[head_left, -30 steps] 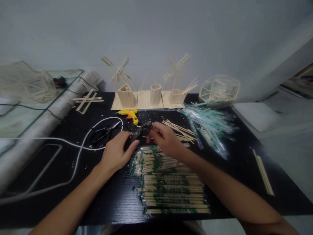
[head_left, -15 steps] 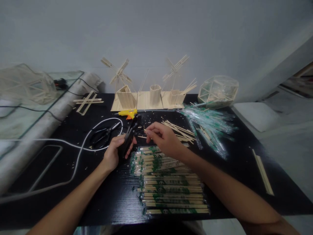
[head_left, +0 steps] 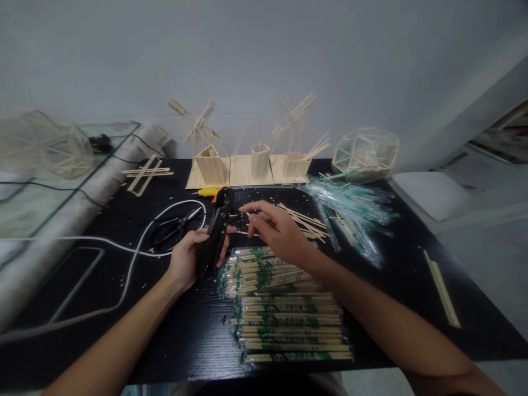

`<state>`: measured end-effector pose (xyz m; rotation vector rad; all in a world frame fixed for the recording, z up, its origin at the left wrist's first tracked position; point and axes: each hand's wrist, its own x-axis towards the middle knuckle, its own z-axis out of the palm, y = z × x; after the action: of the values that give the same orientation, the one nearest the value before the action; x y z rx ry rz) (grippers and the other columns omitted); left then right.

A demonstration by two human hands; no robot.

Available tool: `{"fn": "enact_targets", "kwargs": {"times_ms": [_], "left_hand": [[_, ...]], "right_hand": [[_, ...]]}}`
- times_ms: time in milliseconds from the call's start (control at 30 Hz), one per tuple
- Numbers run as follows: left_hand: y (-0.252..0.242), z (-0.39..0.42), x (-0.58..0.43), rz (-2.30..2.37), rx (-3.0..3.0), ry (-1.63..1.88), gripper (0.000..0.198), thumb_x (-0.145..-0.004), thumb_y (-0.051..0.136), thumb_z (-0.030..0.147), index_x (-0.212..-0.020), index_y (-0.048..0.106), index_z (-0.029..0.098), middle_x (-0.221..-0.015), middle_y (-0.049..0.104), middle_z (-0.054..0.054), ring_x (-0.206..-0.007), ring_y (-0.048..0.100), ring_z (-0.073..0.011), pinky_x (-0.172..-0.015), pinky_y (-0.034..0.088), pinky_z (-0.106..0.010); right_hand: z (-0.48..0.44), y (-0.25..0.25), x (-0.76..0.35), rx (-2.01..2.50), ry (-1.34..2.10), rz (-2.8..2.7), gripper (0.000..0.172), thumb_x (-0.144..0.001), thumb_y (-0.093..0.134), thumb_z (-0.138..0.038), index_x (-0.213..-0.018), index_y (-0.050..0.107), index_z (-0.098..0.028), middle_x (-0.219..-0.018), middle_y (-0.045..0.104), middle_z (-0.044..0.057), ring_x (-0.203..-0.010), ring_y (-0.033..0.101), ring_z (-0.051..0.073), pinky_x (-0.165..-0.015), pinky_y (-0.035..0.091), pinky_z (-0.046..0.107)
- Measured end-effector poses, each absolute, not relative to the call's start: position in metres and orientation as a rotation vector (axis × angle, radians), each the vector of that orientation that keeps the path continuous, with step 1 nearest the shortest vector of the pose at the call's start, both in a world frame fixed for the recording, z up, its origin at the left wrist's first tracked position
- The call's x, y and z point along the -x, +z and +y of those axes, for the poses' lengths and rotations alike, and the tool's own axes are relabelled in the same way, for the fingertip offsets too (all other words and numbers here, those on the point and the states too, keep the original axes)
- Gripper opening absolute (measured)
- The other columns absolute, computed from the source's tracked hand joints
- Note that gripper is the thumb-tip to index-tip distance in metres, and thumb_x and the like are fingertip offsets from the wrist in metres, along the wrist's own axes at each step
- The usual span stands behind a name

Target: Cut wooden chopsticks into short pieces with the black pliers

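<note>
My left hand [head_left: 185, 256] is wrapped round a black plier-like tool [head_left: 215, 236], its rounded jaw end pointing up and away from me. Just right of the jaws is my right hand [head_left: 275, 228], index finger stretched out and the others loosely bent. I see nothing held in it, though its palm side is partly hidden. Beneath my right hand and wrist lie wrapped chopsticks [head_left: 292, 319] in clear film with green print. Loose bare sticks [head_left: 305, 223] lie to the right of that hand. Beyond the tool's jaws rests a yellow glue gun [head_left: 209, 192].
Stick-built windmill models [head_left: 212, 165] stand along the back. A crossed stick frame [head_left: 147, 173] lies at left, near black-handled pliers [head_left: 167, 231] and a looping white cable [head_left: 132, 275]. Empty wrappers [head_left: 355, 203] are heaped at right, before a polyhedral stick frame [head_left: 367, 154].
My right hand's pinched fingers have spread, the index stretching toward the tool. My left hand has tilted the tool more upright and shifted slightly left.
</note>
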<state>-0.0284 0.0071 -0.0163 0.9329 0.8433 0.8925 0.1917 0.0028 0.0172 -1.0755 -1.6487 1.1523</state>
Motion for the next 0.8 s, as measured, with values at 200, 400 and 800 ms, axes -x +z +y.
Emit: {"fn": "enact_targets", "kwargs": {"times_ms": [200, 400, 800], "left_hand": [[-0.009, 0.006, 0.025, 0.799, -0.869, 0.94, 0.046, -0.088, 0.052, 0.04, -0.119, 0.068, 0.01, -0.094, 0.072, -0.012, -0.066, 0.063, -0.0196, -0.059, 0.053, -0.032], [-0.009, 0.005, 0.023, 0.79, -0.844, 0.923, 0.038, -0.095, 0.052, 0.043, -0.107, 0.072, 0.013, -0.093, 0.072, -0.012, -0.07, 0.063, -0.0183, -0.062, 0.054, -0.029], [-0.013, 0.01, 0.022, 0.779, -0.777, 0.939, 0.03, -0.094, 0.055, 0.032, -0.105, 0.073, 0.011, -0.096, 0.071, -0.013, -0.069, 0.059, -0.0149, -0.053, 0.047, -0.024]], "right_hand": [[0.008, 0.031, -0.201, 1.081, 1.2, -1.491, 0.015, -0.099, 0.051, -0.029, -0.11, 0.058, -0.021, -0.074, 0.066, -0.001, -0.053, 0.053, 0.01, -0.051, 0.043, 0.026], [0.015, 0.044, -0.217, 1.061, 1.141, -1.375, 0.018, -0.098, 0.056, -0.034, -0.111, 0.048, -0.023, -0.081, 0.072, 0.002, -0.061, 0.065, 0.013, -0.057, 0.05, 0.029], [0.017, 0.059, -0.23, 1.102, 1.047, -1.38, 0.019, -0.095, 0.059, -0.032, -0.107, 0.045, -0.024, -0.078, 0.069, 0.001, -0.054, 0.062, 0.011, -0.044, 0.039, 0.026]]}}
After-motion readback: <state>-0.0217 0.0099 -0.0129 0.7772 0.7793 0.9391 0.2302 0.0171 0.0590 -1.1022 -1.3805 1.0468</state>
